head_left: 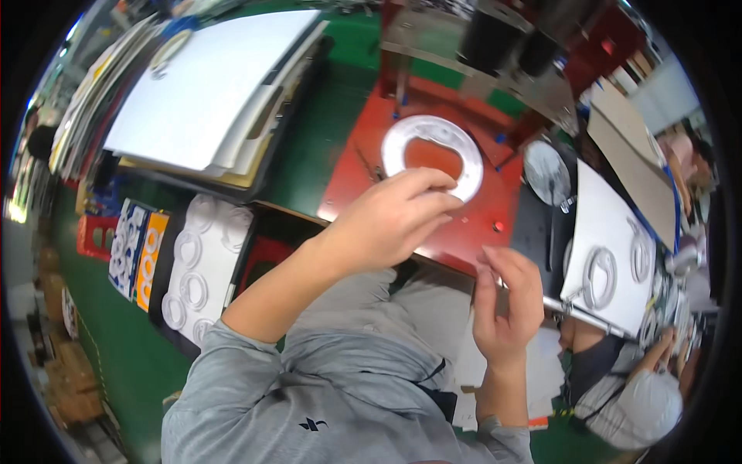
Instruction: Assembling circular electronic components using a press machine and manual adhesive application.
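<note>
A white flat ring point(397, 144) with a wide opening lies on the red plate of a press point(348, 185) in front of me. My left hand point(394, 220) reaches over the ring's near edge, its fingers bent and close together. The thumb is hidden below, so I cannot tell whether the hand touches or grips the ring. To the right, just off the plate's near edge, my right hand point(510, 305) is raised with thumb and fingertips brought together in a pinch. Whatever is between those tips, if anything, is too small to make out.
Left of the press stands a stack of white sheets point(216, 85) in a black tray. Below it lies a white sheet with ring shapes point(189, 263). A white board with rings point(603, 271) and a round translucent disc point(546, 172) are at right. Another person point(634, 402) sits at lower right.
</note>
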The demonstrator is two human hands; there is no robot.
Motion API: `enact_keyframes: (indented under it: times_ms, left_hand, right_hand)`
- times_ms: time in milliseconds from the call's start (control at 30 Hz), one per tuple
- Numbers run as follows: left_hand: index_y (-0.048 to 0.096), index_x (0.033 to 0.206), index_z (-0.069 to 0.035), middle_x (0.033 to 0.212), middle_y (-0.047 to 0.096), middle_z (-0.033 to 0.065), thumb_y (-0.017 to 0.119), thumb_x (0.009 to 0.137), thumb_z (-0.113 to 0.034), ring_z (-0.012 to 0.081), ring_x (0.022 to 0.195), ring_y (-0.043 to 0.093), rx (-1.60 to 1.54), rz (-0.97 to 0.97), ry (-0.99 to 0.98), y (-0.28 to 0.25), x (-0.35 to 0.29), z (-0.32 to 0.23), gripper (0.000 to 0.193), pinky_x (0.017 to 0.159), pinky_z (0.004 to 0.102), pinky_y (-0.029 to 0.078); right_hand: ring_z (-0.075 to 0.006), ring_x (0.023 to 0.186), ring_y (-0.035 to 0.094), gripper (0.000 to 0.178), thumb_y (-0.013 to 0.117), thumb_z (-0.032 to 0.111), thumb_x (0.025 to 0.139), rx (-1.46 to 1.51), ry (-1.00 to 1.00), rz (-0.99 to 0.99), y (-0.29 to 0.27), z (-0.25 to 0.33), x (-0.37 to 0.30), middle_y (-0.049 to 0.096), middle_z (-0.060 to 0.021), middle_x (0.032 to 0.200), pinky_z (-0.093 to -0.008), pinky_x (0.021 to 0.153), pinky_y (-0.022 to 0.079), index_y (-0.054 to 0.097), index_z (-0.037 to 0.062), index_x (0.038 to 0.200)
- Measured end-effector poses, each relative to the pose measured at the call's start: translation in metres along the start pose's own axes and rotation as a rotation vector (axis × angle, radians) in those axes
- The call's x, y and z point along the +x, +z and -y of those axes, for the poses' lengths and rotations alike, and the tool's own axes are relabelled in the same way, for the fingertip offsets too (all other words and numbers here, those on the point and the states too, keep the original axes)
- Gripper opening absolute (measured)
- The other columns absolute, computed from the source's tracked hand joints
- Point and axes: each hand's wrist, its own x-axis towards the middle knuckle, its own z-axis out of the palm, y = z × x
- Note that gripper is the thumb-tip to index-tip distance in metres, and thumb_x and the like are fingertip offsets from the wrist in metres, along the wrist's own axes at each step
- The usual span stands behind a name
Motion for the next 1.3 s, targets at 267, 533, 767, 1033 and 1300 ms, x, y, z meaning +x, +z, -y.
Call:
enact_keyframes:
  times_ms: [267, 533, 767, 1033, 1300]
  left_hand:
    - [0.070, 0.115, 0.000, 0.117, 0.071, 0.0131, 0.070, 0.092, 0.001, 0.0199, 0.106, 0.069, 0.430, -0.387, -0.105, -0.150, 0.004, 0.002, 0.023, 0.092, 0.0342, 0.056]
    - [0.056, 0.147, -0.003, 0.139, 0.063, 0.0272, 0.073, 0.092, -0.047, 0.0419, 0.128, 0.062, 1.064, -0.429, -0.648, -0.369, -0.014, 0.231, 0.072, 0.110, 0.0468, 0.047]
    - [0.038, 0.163, -0.020, 0.157, 0.049, 0.0226, 0.044, 0.106, -0.062, 0.0363, 0.141, 0.051, 0.815, -0.117, -0.766, -0.547, -0.089, 0.349, 0.071, 0.117, 0.0433, 0.038]
    - [0.048, 0.154, -0.016, 0.143, 0.062, 0.0207, 0.042, 0.105, -0.063, 0.0428, 0.129, 0.059, 1.016, -0.157, -0.949, -0.503, -0.069, 0.421, 0.069, 0.106, 0.0491, 0.047]
    - [0.040, 0.156, -0.009, 0.137, 0.065, 0.0168, 0.054, 0.106, -0.037, 0.0411, 0.115, 0.065, 1.109, 0.088, -0.761, -0.562, -0.064, 0.389, 0.059, 0.096, 0.0488, 0.050]
  right_hand:
    - [-0.0403, 0.152, 0.036, 0.065, 0.073, 0.026, 0.093, -0.366, 0.016, 0.404, 0.069, 0.013, 0.027, 0.043, -0.0203, 0.160, -0.0657, 0.122, 0.020, 0.051, -0.0004, 0.149]
    - [-0.0372, 0.115, 0.063, 0.046, 0.075, 0.012, 0.084, 0.191, -0.075, 0.408, 0.047, 0.027, -0.024, 0.062, -0.0152, 0.132, -0.0529, 0.100, 0.049, 0.065, 0.0037, 0.128]
    - [-0.0274, 0.093, 0.070, 0.024, 0.068, 0.013, 0.093, 0.295, 0.005, 0.499, 0.062, 0.025, -0.074, 0.063, -0.0084, 0.121, -0.0406, 0.078, 0.059, 0.066, 0.0058, 0.116]
    - [-0.0327, 0.086, 0.066, 0.015, 0.062, 0.018, 0.099, 0.301, 0.163, 0.382, 0.059, 0.018, -0.099, 0.059, -0.0102, 0.105, -0.0457, 0.071, 0.053, 0.064, 0.0056, 0.107]
    - [-0.0343, 0.084, 0.066, 0.016, 0.062, 0.021, 0.101, 0.350, 0.080, 0.351, 0.055, 0.020, -0.107, 0.061, -0.0108, 0.101, -0.0462, 0.072, 0.053, 0.063, 0.0065, 0.108]
